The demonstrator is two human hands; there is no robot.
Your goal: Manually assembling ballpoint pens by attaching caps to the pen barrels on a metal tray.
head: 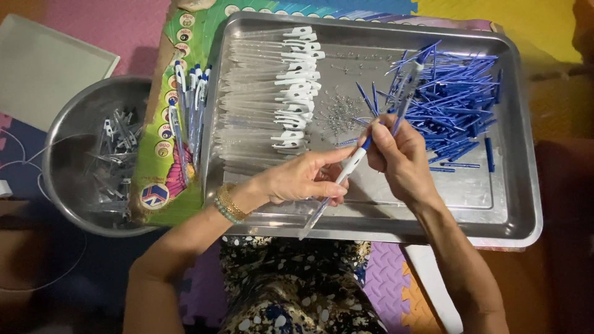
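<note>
**Light, slim pen held at both ends**

The pen (346, 170) looks light, stiff and smooth, best pinched on its white barrel. Left hand (297, 179) pinches that clear-and-white barrel over the tray's (520, 204) near edge; right hand (399, 158) closes on its blue tip. Farther off lie springs (337, 114), clear barrels (260, 93) and blue refills (455, 102)

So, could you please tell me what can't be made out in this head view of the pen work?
- Pen: its middle is covered by the left hand; its lower end is motion-blurred.
- Right hand: what its fingertips pinch at the pen's blue top is hidden.
- Small metal bits on the steel tray: too small to identify.
- Grey parts in the round bowl: dim and blurred.
- White board: cut off by the left edge.
</note>
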